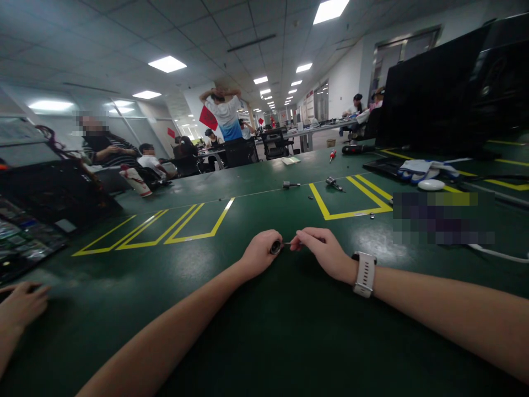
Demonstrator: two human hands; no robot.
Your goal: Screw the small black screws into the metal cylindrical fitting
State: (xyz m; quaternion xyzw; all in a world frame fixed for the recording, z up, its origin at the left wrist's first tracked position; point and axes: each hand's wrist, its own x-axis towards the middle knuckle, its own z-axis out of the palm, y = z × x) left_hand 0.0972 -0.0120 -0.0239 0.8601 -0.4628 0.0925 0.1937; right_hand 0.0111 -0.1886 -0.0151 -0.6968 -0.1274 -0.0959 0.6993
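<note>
My left hand (261, 255) is closed around a small round metal part (275, 247), its dark hollow end facing toward me. A thin metal rod (288, 243) runs sideways from that part to my right hand (324, 251), whose thumb and fingers pinch its far end. Whether the rod belongs to the part or is a separate tool I cannot tell. Beyond my hands lie two small metal pieces with shafts: one cylindrical piece (291, 185) left of the yellow tape outline, and another shafted piece (334, 184) inside it.
Tape outlines (198, 240) mark the green table (264, 342). At right are gloves (427, 170), a white computer mouse (431, 184) and a black monitor (438, 94). A red-handled tool (333, 155) lies farther back. Another person's hand (22, 303) rests at left, near circuit boards (25, 237).
</note>
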